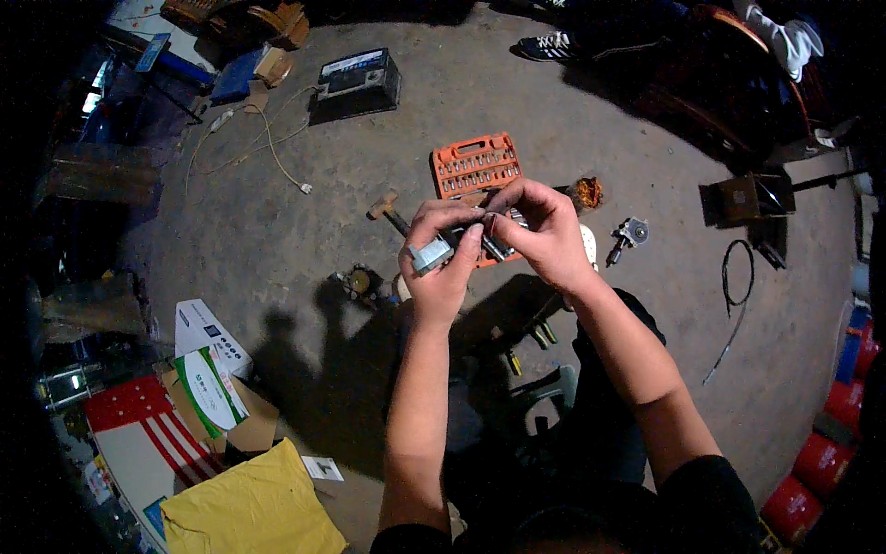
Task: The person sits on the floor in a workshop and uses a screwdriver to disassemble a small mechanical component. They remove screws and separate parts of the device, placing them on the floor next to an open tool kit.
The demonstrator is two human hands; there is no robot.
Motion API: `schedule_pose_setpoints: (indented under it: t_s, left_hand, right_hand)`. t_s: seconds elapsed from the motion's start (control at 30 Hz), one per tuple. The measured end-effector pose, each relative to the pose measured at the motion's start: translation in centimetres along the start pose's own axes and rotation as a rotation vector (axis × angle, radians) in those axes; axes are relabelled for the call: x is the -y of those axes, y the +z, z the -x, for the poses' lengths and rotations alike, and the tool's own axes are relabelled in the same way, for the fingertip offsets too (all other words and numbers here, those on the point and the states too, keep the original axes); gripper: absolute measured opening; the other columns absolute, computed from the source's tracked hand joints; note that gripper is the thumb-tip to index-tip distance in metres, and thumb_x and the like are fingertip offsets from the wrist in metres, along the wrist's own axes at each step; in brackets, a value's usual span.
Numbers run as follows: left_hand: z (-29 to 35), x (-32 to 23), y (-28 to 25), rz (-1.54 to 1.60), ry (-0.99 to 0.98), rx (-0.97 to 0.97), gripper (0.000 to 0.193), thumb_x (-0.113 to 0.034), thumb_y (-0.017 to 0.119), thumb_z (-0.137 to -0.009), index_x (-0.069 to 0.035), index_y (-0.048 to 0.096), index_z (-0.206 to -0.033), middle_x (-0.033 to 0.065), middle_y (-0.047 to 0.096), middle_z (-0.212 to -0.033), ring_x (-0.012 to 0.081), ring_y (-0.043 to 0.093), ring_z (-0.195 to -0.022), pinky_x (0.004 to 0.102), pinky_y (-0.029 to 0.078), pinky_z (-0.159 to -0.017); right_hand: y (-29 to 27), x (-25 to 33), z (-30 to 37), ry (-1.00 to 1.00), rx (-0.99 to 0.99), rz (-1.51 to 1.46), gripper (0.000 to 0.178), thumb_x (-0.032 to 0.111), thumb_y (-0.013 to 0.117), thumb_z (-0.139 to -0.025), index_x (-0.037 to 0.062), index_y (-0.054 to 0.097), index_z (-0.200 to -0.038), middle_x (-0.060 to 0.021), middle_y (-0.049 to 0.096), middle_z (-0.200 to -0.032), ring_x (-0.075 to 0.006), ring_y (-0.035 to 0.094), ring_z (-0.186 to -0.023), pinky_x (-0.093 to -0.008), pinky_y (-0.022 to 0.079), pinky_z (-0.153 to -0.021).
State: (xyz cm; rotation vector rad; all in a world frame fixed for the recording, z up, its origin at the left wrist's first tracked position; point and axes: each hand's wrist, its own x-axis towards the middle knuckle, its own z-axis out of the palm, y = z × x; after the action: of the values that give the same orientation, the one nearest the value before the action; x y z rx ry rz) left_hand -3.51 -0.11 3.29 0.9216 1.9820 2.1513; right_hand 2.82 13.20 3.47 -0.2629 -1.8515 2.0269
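Note:
My left hand (439, 268) is closed around a small metal part whose silver-grey, blocky end (430, 257) sticks out toward the wrist. My right hand (544, 231) has its thumb and fingers pinched together at the far end of that part, touching the left fingertips. What lies in this pinch is too small and covered to make out. Beyond and below both hands is an open orange socket set case (475, 152) on the floor, its near half partly hidden by them. A hammer (386, 207) lies just left of the case.
A rusty can (588, 193) and a small metal assembly (631, 234) lie to the right. Tools with yellow-green handles (544, 333) are near my legs. Further off are a car battery (355, 85), a black cable (727, 277), cardboard boxes (210, 332) and a yellow bag (254, 508).

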Motion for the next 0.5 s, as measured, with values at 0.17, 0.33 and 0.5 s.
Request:
schedule_pose_setpoints:
  t_s: [0.17,0.33,0.5]
  left_hand:
    - [0.1,0.1,0.3,0.040,-0.096,-0.038,0.007,-0.001,0.059,-0.082,0.000,0.060,-0.089,0.0056,0.058,-0.090,0.0100,0.055,-0.079,0.0230,0.046,-0.067]
    - [0.2,0.6,0.8,0.017,-0.305,-0.102,0.010,-0.006,0.061,-0.084,0.000,0.059,-0.092,0.0026,0.058,-0.079,0.0075,0.052,-0.064,0.0204,0.043,-0.055]
    - [-0.7,1.4,-0.6,0.238,-0.530,-0.301,0.018,-0.009,0.065,-0.082,-0.003,0.057,-0.097,0.0018,0.057,-0.076,0.0085,0.052,-0.064,0.0225,0.041,-0.055]
  right_hand:
    - [0.4,0.3,0.0,0.167,0.009,-0.131,0.010,0.008,0.064,-0.081,-0.0005,0.061,-0.086,-0.0022,0.062,-0.080,-0.0068,0.057,-0.075,-0.0219,0.047,-0.068]
    - [0.3,0.1,-0.2,0.397,-0.059,-0.292,0.014,0.011,0.061,-0.084,-0.0009,0.059,-0.091,-0.0018,0.060,-0.080,-0.0078,0.057,-0.074,-0.0226,0.047,-0.066]
    - [-1.3,-2.8,-0.6,0.398,-0.059,-0.052,0.019,0.016,0.062,-0.085,-0.0016,0.061,-0.092,-0.0041,0.062,-0.079,-0.0084,0.057,-0.073,-0.0238,0.046,-0.063]
